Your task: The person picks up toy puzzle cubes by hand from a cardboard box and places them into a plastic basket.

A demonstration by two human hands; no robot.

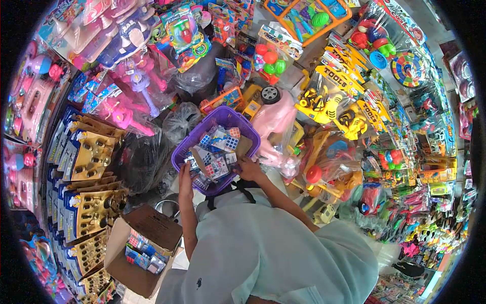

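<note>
A brown cardboard box (152,225) stands open at lower left, with colourful packs inside. Left of it rise stacked blue-and-gold boxed sets (91,157). Pink toys (126,96) crowd the upper left. To the right are yellow tool packs (329,96) and a pink ride-on car (276,124) in plastic wrap.

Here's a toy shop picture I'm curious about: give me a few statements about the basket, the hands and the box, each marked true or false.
1. The basket is purple. True.
2. The basket is empty. False: it holds packaged puzzle cubes.
3. Both hands are at the basket. True: the left hand is at its near rim, and the right hand is over the packs.
4. The cardboard box at lower left is closed. False: its flaps are open, with coloured packs inside.
</note>
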